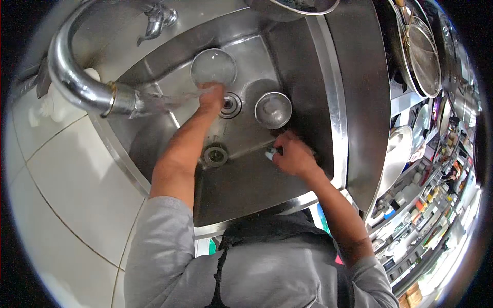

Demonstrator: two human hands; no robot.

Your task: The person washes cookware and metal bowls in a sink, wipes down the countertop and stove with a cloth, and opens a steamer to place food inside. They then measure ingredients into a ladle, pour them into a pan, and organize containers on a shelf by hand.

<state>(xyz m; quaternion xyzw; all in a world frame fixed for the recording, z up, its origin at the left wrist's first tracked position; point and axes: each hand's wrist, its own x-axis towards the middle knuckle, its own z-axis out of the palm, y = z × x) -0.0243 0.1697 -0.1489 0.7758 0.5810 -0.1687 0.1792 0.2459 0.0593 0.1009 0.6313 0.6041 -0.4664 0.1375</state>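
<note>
My left hand (211, 96) is closed at the near rim of a round, translucent grey bowl (213, 65) inside the steel sink. Water from the faucet (115, 98) streams across to that hand; its fingertips are partly hidden. My right hand (295, 154) is curled low over the sink floor, with a small whitish bit (269, 153) showing at its fingertips. What it grips is mostly hidden. Just beyond it rests a small round metal bowl (273, 110), apart from the left hand.
Two drains, a nearer one (215, 155) and a farther one (230, 104), lie in the sink floor. A small tap (156, 23) juts from the back. Strainers and pans (423, 56) stand at the right beyond the steel rim (331, 87). White tiles (77, 174) line the left.
</note>
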